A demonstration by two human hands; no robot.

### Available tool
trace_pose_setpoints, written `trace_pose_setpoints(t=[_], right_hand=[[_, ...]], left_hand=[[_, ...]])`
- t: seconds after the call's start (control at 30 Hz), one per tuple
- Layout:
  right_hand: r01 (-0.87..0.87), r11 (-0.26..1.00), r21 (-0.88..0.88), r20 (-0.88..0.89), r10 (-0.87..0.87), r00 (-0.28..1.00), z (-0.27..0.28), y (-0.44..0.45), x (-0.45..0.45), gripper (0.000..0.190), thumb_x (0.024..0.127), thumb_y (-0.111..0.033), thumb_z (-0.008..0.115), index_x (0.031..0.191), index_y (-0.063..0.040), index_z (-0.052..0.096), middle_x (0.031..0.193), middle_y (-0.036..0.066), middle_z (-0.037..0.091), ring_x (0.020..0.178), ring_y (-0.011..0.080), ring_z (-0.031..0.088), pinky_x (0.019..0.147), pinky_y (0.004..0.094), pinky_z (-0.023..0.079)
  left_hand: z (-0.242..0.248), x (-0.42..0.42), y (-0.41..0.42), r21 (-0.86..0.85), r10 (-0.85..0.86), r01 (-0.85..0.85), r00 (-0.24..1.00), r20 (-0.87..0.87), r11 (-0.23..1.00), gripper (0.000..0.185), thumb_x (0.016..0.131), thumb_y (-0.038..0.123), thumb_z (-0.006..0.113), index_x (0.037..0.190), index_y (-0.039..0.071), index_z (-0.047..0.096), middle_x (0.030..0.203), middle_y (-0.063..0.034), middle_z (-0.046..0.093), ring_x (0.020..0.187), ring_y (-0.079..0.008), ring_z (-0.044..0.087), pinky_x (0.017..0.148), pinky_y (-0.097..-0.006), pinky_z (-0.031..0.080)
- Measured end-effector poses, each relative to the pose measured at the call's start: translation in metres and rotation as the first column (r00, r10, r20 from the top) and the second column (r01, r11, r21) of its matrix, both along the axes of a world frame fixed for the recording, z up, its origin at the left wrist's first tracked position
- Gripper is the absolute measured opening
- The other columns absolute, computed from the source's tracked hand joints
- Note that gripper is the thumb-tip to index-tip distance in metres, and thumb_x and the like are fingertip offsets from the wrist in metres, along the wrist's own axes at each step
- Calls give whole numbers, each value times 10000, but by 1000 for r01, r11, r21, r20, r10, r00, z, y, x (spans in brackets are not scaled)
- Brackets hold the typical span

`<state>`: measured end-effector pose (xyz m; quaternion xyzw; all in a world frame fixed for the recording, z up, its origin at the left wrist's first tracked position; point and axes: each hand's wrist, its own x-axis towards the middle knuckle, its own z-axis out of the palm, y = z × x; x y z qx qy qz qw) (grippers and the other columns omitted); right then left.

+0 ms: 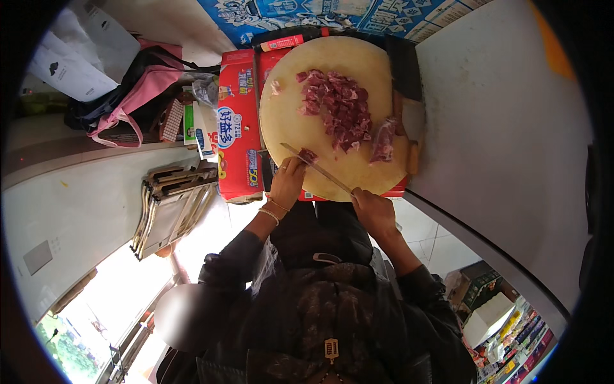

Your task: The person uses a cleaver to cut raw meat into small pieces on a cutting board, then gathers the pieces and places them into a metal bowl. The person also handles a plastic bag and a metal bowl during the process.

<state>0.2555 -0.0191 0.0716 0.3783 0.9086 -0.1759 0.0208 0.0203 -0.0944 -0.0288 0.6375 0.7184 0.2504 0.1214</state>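
Observation:
My left hand point(287, 185), with a ring and bracelets, rests at the near left of a round cutting board point(283, 117). Its fingertips press a small piece of red meat point(309, 155) against the board. In my right hand point(374, 211) is the handle of a knife, held at the board's near edge. The thin knife blade point(328, 174) slants up and left across the board, its middle beside that piece. Beyond it lies a heap of cubed raw meat point(340, 103). A longer uncut chunk point(383, 141) sits to the right, and a pale scrap point(276, 88) at the far left.
The board stands on red printed cartons point(236, 168). A dark bottle with a red label point(288, 42) lies behind it. A white panel point(494, 110) rises at right. Folded chairs point(170, 206) and a pink bag point(127, 103) are at left.

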Motion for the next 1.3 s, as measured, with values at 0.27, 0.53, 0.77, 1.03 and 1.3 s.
trace_pose_setpoints(t=[0.27, 0.53, 0.77, 1.03, 1.3], right_hand=[[-48, 999, 6, 135, 47, 990, 7, 4, 0, 108, 947, -213, 567, 929, -108, 546, 688, 79, 608, 593, 273, 655, 507, 403, 514], [4, 991, -136, -76, -15, 997, -63, 26, -99, 178, 965, -254, 529, 970, -78, 558, 792, 158, 667, 704, 355, 670, 596, 470, 521], [53, 992, -116, -258, -81, 963, -43, 57, -124, 203, 968, -264, 537, 985, -70, 593, 788, 165, 670, 711, 376, 660, 612, 474, 512], [-75, 995, -71, -49, 72, 996, -4, 18, -32, 132, 957, -228, 546, 961, -97, 552, 729, 112, 640, 634, 322, 652, 539, 449, 502], [-66, 997, -50, 34, 68, 997, -22, 5, -30, 108, 944, -208, 544, 963, -102, 557, 728, 109, 646, 641, 301, 663, 526, 423, 511]], left_hand=[[8, -2, 7, 69, 35, -48, 984, 175, 996, 215, 852, 82, 616, 1061, 63, 663, 1095, -77, 586, 1084, -301, 546, 871, -398, 519], [7, -2, 5, -19, 4, 1, 968, 252, 1000, 215, 855, 41, 561, 1056, 29, 637, 1115, -106, 586, 1084, -338, 534, 912, -418, 489], [18, -11, -6, 22, -53, 50, 983, 178, 999, 307, 819, 26, 563, 1115, 48, 640, 1200, -74, 594, 1149, -292, 549, 927, -390, 503], [16, -10, -11, 79, -25, 14, 989, 147, 997, 206, 836, 60, 603, 1032, 56, 667, 1076, -84, 609, 1059, -301, 570, 894, -399, 500], [16, -10, -10, 50, 36, -50, 971, 237, 997, 181, 872, 90, 577, 1018, 75, 683, 1053, -43, 641, 1056, -269, 587, 893, -371, 510]])
